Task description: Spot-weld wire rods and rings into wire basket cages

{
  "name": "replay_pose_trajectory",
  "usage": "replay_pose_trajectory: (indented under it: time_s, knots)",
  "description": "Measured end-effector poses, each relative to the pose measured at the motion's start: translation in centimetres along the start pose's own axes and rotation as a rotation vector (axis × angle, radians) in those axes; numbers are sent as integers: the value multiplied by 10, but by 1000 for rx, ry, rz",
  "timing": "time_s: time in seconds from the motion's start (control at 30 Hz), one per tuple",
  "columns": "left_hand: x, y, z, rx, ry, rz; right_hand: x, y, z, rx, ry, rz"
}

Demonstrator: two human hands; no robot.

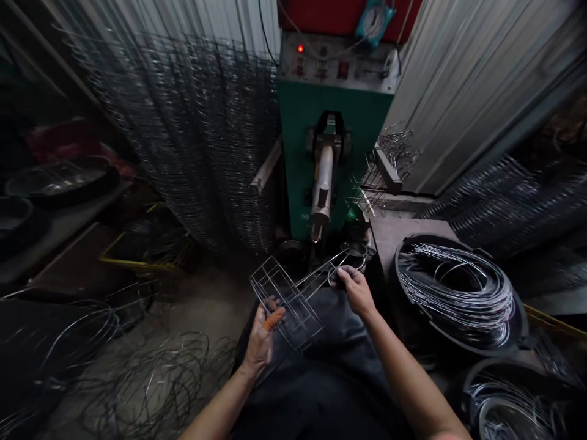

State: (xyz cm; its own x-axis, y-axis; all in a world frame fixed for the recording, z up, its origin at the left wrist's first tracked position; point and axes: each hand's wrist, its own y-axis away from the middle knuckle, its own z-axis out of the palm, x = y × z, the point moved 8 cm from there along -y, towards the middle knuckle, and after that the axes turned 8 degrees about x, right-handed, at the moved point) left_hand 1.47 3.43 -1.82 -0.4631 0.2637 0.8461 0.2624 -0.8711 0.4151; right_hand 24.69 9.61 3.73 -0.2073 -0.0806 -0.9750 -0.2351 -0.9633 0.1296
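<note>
A wire rack (293, 305) with a rectangular grid body is held tilted above my lap. My left hand (265, 330), with orange wraps on its fingers, grips the rack's near left side. At the far right end, where two long wires lead to a wire ring (331, 276), my right hand (353, 287) has its fingers pinched. Just beyond the rack, the metal electrode arm (323, 183) of a green welding machine (293, 122) points down towards me. Its lower tip is close to the rack's wires but apart from both hands.
At the right, a black basin (523, 330) holds coiled wire rings, with another basin (468, 379) nearer. Tall stacks of wire grids (202, 134) lean against the left wall. Loose wire (156, 379) lies on the floor. A red light (300, 48) glows on the machine's panel.
</note>
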Motion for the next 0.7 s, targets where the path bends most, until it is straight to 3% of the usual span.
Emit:
replay_pose_trajectory:
  time_s: [0.37,0.7]
  knots:
    - [0,-11,-8,5,22,-113,6,-11,19,-111,-18,-35]
    - [7,-24,-3,31,26,-130,13,-28,28,-20,-140,49]
